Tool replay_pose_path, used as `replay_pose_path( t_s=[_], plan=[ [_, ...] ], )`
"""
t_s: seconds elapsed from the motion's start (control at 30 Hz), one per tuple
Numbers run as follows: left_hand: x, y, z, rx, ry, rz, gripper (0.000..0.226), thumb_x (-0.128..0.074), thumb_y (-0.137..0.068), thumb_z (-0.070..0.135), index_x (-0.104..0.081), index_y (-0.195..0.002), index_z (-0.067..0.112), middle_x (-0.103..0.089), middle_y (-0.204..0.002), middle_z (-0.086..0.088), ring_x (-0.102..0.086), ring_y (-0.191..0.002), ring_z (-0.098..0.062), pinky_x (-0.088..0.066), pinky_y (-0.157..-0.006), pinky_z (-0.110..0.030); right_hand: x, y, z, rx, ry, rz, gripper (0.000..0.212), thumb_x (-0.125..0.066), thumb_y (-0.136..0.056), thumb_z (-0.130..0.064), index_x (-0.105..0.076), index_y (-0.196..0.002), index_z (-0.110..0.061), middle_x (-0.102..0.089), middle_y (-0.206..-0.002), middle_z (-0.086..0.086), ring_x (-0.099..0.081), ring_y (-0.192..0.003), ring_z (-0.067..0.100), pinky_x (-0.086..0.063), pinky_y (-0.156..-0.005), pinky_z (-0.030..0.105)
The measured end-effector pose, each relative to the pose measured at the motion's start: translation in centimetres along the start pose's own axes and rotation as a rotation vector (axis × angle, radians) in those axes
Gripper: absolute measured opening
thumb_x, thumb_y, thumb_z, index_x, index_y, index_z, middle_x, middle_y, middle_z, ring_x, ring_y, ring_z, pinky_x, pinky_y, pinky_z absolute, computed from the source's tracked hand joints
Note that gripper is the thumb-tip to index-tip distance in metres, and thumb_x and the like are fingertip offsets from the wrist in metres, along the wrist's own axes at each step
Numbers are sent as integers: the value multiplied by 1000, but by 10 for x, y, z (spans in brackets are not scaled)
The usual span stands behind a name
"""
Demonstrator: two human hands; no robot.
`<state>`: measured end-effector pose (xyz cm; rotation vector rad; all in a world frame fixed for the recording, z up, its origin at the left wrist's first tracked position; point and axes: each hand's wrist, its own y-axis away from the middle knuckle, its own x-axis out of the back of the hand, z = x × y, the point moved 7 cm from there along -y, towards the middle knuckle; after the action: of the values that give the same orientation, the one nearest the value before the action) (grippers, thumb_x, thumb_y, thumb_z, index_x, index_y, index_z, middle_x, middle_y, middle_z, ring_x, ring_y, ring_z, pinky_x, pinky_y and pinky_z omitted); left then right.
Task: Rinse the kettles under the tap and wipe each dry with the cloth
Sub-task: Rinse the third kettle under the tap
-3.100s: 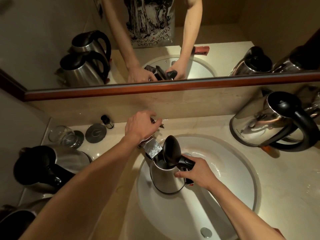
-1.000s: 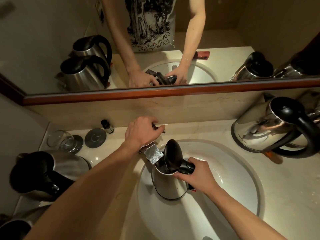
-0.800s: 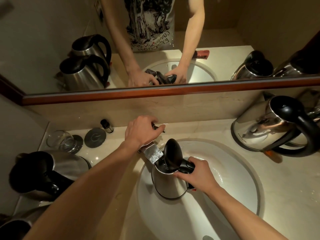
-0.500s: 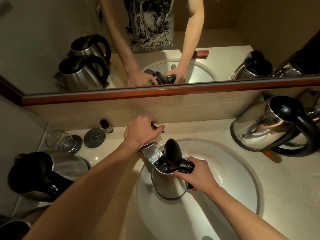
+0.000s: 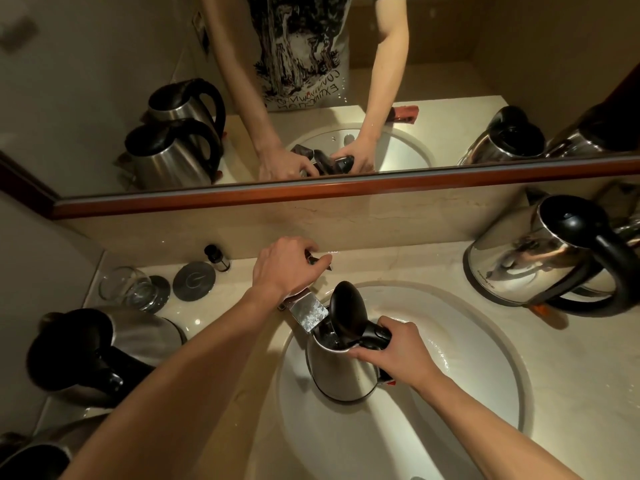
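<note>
Glass [image 5: 126, 287], round coaster [image 5: 194, 280], small bottle [image 5: 216, 258] beside mirror [image 5: 311, 192].

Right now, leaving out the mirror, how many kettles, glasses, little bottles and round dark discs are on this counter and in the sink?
Kettles: 5 (kettle in the sink, right kettle, edge kettle mostly cut off behind it, left kettle, corner kettle)
Glass: 1
Small bottle: 1
Round dark discs: 2 (bare disc, disc under the glass)
Total: 9
</note>
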<state>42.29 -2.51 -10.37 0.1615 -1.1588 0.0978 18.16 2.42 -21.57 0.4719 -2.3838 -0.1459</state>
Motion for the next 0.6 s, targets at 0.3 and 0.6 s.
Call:
replay_pose_path(
  t_s=[0.3,0.6],
  plan=[
    [-1,-1,-2,5,1,8,42,-53,-91,61,-73,-109,29,-72,-104,8,-64,-98,-19,-46,-82,-36,-1,0,-1,-1,21,-14,76,-78,-49,-85,-55,-66,-15,-58,-59,1,-43,-53,7,-37,-54,27],
    [-3,-3,-3,-2,4,17,42,-53,-91,62,-73,-108,29,-72,-104,9,-65,-96,-19,-47,-84,-36,-2,-1,2,-4,30,-19,78,-78,-49,-84,-55,-69,-12,-60,-61,3,-44,-55,8,-37,-55,28]
  ],
)
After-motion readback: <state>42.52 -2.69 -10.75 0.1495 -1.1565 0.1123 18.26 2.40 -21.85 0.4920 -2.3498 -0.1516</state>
